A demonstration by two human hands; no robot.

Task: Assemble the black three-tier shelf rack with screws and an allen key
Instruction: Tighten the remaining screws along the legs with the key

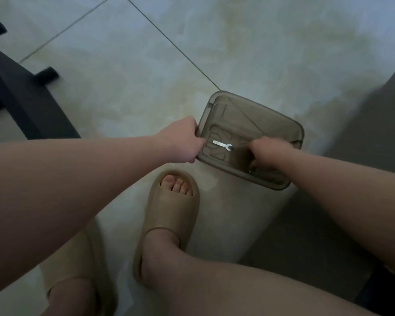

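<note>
Spanner lies flat in tray on floor, between hands, long axis running left-right, head toward right hand; left hand grips tray rim; right hand curled inside tray, hold hidden; rack frame well off left.

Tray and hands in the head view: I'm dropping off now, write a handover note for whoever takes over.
Left hand grips the left edge of the brown translucent tray, which sits on the floor.
Right hand reaches into the tray's near corner, fingers curled; whether it holds anything is hidden.
A flat silver spanner lies in the tray; a small dark piece, possibly a screw, lies beside the right hand.
Black rack parts lie far left on the floor.
Done: no joined parts in view. Left: take out hardware, fasten the rack.
</note>
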